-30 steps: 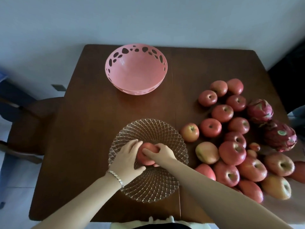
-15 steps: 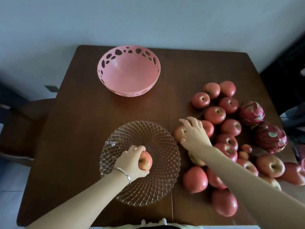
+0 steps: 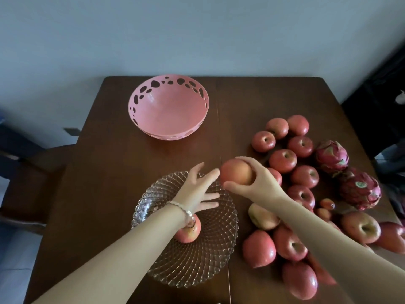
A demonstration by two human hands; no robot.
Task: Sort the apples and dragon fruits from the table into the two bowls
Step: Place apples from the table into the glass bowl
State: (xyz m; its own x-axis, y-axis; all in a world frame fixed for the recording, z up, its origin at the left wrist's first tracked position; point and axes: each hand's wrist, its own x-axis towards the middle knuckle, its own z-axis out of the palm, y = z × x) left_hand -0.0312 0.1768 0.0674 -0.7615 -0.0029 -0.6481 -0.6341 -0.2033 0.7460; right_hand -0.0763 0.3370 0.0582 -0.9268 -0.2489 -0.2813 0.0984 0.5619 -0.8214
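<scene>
Dark wooden counter backs onto a plain pale wall. A wooden chair sits off its left edge, something dark looming at far right, details unclear.

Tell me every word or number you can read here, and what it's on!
No text can be read here.
Sticker on the nearer dragon fruit: round, green and white, too small and blurred to read.
Nothing is written on the pink bowl, glass bowl or apples.
</scene>
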